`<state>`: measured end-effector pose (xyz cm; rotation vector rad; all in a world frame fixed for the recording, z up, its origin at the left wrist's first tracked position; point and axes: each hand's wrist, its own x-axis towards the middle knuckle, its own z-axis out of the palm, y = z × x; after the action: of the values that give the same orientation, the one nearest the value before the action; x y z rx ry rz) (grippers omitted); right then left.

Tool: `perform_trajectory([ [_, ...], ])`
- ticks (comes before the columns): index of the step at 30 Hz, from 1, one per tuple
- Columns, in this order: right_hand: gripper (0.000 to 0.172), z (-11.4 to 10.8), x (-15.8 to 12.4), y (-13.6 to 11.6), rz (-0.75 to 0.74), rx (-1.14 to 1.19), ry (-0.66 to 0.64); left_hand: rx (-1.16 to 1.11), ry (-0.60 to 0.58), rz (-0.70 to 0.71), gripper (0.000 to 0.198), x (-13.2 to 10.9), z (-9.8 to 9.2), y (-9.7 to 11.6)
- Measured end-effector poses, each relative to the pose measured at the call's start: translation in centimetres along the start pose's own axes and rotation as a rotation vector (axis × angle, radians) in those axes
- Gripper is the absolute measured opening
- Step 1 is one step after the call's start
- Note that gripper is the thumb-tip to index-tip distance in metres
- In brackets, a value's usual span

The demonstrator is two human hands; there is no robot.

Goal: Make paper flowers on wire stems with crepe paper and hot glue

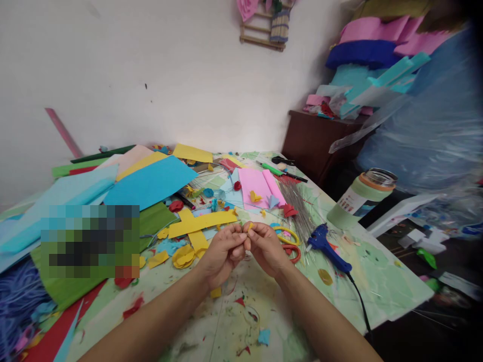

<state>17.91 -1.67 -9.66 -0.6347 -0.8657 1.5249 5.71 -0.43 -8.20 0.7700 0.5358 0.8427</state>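
My left hand point(226, 247) and my right hand point(267, 248) meet over the middle of the table, fingertips pinched together. A small yellow paper piece point(249, 227) pokes out at my right fingertips, with a hint of green beside it. My left fingers are closed too, but they cover whatever is between them. Crossed yellow paper strips point(204, 224) and a yellow paper flower point(183, 257) lie left of my hands. Scissors with yellow and red-orange handles point(293, 235) lie just behind my right hand, partly covered by it.
A blue glue gun point(329, 247) with a black cord lies at right, near a bundle of thin wires point(300, 206). A green bottle point(361, 196) stands by the table's right edge. Coloured paper sheets point(151, 181) pile up at left. Paper scraps point(264, 337) litter the front.
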Motion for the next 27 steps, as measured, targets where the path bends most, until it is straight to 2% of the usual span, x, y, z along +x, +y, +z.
perform_trajectory([
  [6,0.022,-0.1,0.3,0.4,-0.013,-0.044,0.04,0.133,0.083,0.147,0.026,0.0,0.2,-0.2],
  [11,0.025,-0.3,0.3,0.5,-0.031,-0.09,0.032,0.255,0.13,0.199,0.03,-0.2,0.6,-0.2],
  [16,0.016,-0.6,0.3,0.7,-0.077,-0.111,0.078,0.29,0.168,0.255,0.025,0.1,0.2,-0.2],
  [19,0.026,-0.7,0.4,1.2,-0.085,-0.123,0.101,0.234,0.233,0.283,0.026,0.3,-0.1,-0.1],
  [23,0.037,-1.3,0.8,1.5,-0.061,-0.177,0.228,0.162,0.252,0.273,0.031,0.4,0.0,-0.1],
  [27,0.024,-2.2,1.4,1.5,-0.049,-0.219,0.392,0.138,0.258,0.278,0.032,0.5,-0.1,-0.1],
])
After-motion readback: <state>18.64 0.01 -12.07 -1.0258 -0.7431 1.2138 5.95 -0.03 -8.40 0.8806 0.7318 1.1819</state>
